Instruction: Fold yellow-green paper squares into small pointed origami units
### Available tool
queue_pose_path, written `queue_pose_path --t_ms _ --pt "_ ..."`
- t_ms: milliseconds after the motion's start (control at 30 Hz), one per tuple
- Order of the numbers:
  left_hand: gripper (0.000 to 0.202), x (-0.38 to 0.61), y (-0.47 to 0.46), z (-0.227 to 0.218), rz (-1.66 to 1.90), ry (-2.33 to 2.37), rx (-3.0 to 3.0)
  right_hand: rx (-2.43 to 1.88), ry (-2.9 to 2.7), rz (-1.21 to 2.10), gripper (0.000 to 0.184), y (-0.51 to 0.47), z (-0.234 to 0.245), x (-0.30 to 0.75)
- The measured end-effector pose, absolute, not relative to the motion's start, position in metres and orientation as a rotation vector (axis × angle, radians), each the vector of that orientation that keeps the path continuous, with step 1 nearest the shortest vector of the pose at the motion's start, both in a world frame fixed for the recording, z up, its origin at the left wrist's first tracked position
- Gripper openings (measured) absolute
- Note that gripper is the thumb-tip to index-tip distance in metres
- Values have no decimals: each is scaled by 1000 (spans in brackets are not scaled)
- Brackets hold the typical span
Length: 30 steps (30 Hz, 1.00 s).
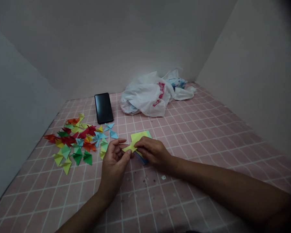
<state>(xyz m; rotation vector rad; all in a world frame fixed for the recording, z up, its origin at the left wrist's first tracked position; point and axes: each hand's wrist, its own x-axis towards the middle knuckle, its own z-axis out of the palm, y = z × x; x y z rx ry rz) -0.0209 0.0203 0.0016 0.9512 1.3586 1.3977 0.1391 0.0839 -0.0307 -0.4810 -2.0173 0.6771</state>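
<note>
Between my two hands is a small yellow origami piece (pixel 130 148), folded to pointed ends. My left hand (pixel 115 156) pinches its left side between thumb and fingers. The fingertips of my right hand (pixel 152 152) grip its right end. Below and behind my right hand lies a stack of square paper sheets (pixel 138 136), yellow on top with blue edges showing; the hand covers part of it. To the left of my left hand a pile of folded paper pieces (pixel 75 139) spreads out in red, orange, yellow, green and light blue.
A black phone (pixel 103 108) lies flat behind the pile. Crumpled white plastic bags (pixel 145 95) with red print rest near the back wall. Everything sits on a pink tiled-pattern surface (pixel 196 129) with walls on three sides. A small white scrap (pixel 163 177) lies near my right wrist.
</note>
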Motion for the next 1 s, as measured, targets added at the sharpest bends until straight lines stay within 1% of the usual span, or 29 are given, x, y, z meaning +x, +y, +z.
queue_pose_path --t_ms 200,567,1000 --pt "36 -22 21 1 1392 1355 957 -489 -2054 675 13 84 -29 140" --pt "32 -22 22 0 1380 1301 958 -469 -2040 700 13 84 -27 141" --pt "29 -24 20 -4 1378 1240 972 -478 -2090 514 11 80 -28 141"
